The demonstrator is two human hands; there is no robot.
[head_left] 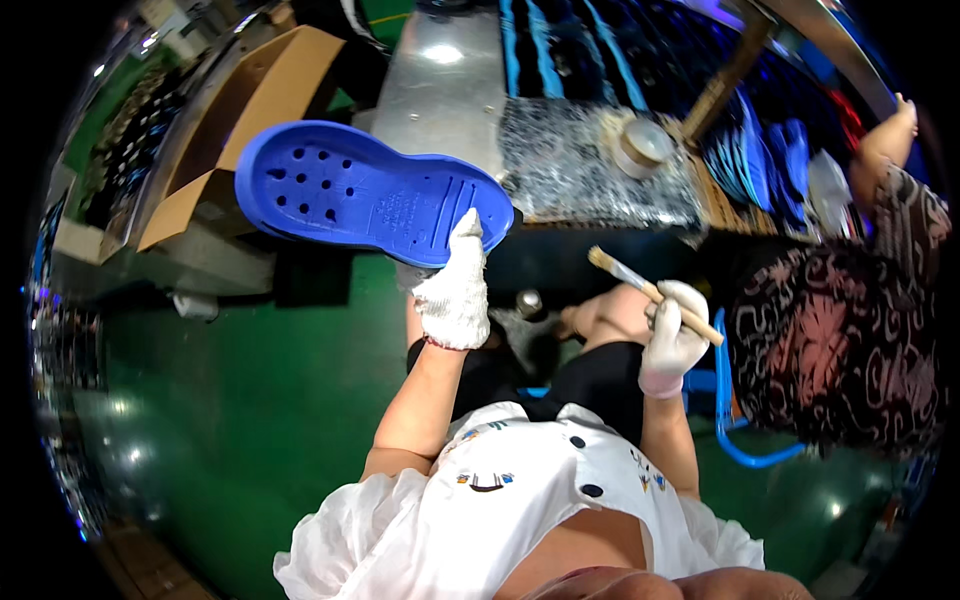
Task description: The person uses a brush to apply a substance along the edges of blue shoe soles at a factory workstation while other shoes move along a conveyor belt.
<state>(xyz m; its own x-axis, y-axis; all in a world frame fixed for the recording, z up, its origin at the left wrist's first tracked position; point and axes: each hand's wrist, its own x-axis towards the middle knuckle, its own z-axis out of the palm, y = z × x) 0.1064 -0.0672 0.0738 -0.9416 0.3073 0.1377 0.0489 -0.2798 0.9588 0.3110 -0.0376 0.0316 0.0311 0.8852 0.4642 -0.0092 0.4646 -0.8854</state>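
Note:
A blue clog sole point(400, 190), with several round holes at its wide end and ridges at the narrow end, is held up left of the worktable's near edge. My left hand point(458, 285), in a white knit glove, grips the narrow end with the thumb lying on top; the other fingers are hidden beneath. In my right hand point(677, 335), also gloved in white, is a paintbrush point(640, 283) with a wooden handle. Its pale bristles point up and left, apart from the sole. A round tub point(643, 148) stands on the table beyond the brush.
The metal worktable point(440, 90) has a plastic-covered part point(560, 165) at its near right. An open cardboard box point(270, 95) is at the left. Blue shoe parts point(775, 165) are stacked at right. Close on my right sits a person in patterned clothing point(835, 345), by a blue chair frame point(722, 420).

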